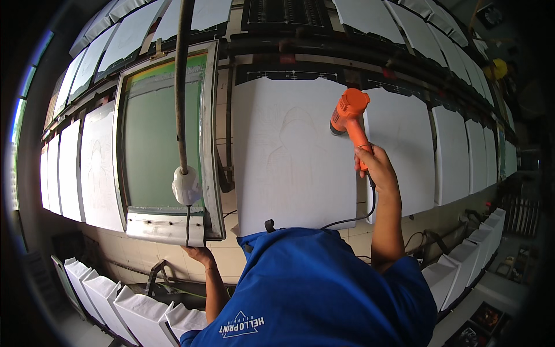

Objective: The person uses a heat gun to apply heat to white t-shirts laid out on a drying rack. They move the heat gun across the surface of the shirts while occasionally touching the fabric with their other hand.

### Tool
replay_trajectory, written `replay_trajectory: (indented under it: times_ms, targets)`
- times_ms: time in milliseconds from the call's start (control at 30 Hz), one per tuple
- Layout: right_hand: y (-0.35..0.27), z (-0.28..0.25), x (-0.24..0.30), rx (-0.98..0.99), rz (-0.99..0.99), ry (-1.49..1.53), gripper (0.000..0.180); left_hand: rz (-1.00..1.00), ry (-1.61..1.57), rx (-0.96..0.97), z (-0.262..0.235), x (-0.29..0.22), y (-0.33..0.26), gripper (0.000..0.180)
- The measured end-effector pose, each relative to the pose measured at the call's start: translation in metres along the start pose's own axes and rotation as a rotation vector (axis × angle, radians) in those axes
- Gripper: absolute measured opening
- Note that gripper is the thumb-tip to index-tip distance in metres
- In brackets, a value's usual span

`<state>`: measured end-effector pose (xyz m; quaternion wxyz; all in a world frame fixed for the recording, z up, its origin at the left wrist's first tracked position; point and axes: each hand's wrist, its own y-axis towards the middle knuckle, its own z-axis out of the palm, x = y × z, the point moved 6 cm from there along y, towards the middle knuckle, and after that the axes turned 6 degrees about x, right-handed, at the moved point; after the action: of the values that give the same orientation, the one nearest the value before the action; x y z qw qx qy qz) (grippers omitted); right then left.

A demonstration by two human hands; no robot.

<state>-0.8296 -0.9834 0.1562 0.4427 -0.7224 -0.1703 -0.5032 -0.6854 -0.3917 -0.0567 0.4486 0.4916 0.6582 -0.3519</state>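
My right hand [374,168] is closed around the handle of an orange heat gun [350,109]. Its dark nozzle points down near the right edge of a white shirt [277,173] stretched on a flat board. A faint outline of a hooded figure shows on that cloth. From the handle a black cord [355,219] curves back toward my body. On the left, my left hand [199,254] is at the near end of a metal-framed green printing screen [150,127], just under a metal squeegee [165,228]. That metal hides its fingers.
A white power socket [186,185] hangs on a pole [181,87] over the screen, its cable trailing down. More white shirts [399,150] on boards stand in rows to either side, along the far side and behind me [141,309]. A dark rail [324,49] crosses beyond the boards.
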Motion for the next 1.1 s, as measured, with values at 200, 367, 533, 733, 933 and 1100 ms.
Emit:
replay_trajectory:
  times_ms: [200,367,533,733,933,1100]
  targets:
    - [-0.021,-0.008,-0.007,0.002,-0.005,0.003,0.028,0.015,-0.007,0.022,0.001,0.001,0.001,0.047]
    - [-0.043,-0.015,-0.009,0.035,0.124,0.046,0.029,0.068,-0.039,0.034,-0.002,0.010,0.005,0.051]
    - [-0.054,-0.006,-0.013,0.036,0.074,0.031,0.029,0.053,-0.056,0.056,0.000,0.009,0.003,0.054]
    - [-0.033,0.021,-0.004,0.091,0.022,0.056,0.028,0.027,-0.079,0.034,-0.001,0.009,0.003,0.055]
    - [0.002,0.042,0.010,0.130,-0.025,-0.080,0.030,0.041,-0.082,0.003,0.003,0.001,-0.001,0.053]
    - [0.030,0.052,0.026,0.158,-0.040,-0.041,0.034,0.062,0.042,0.003,0.000,-0.002,-0.001,0.054]
